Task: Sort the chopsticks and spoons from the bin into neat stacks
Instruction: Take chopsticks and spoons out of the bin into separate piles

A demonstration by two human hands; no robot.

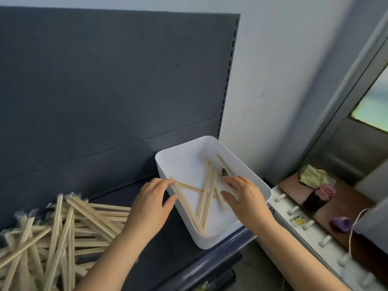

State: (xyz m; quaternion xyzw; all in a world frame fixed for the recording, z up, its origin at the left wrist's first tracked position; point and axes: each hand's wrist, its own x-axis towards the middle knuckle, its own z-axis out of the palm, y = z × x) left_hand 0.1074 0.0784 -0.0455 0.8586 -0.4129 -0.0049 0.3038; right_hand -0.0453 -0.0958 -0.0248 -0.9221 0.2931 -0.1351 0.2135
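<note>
A white plastic bin [182,162] sits on a dark shelf and holds several wooden chopsticks [206,194] lying crossed on its floor. A dark spoon [224,172] lies near the bin's right wall, mostly hidden. My left hand [151,203] rests on the bin's left rim, its fingertips touching the end of a chopstick there. My right hand [244,196] reaches into the bin from the right, fingers curled round chopsticks by the right wall. A big loose pile of wrapped chopsticks [56,234] lies on the shelf at the left.
The dark shelf [168,259] has a tall dark back panel [105,91] behind it. To the right stands a white rack with pegs [304,225], a brown board with a yellow cloth [312,175], pink bands and a purple cup [341,223].
</note>
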